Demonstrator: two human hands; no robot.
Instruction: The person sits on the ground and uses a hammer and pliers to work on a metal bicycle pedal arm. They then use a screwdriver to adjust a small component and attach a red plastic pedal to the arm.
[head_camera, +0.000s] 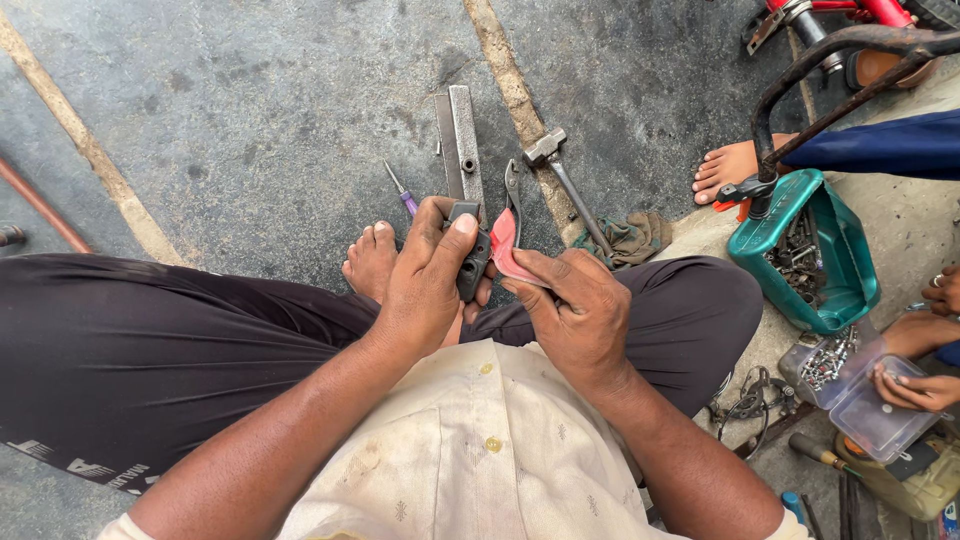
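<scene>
I sit cross-legged on a concrete floor. My left hand (425, 285) grips a small dark grey block-shaped part (471, 258), thumb pressed on its top. My right hand (575, 310) holds pliers with pink-red handles (505, 245), their metal jaws pointing away from me, close beside the dark part. Both hands meet over my lap, just above my bare foot (370, 260).
On the floor ahead lie a flat metal bar (460, 140), a purple-handled screwdriver (402, 192), a hammer (565, 180) and a green rag (632, 238). At right stands a teal container of metal parts (845, 280); another person's hands (915, 390) hold a clear box of screws (870, 410). Another bare foot (730, 165) rests nearby.
</scene>
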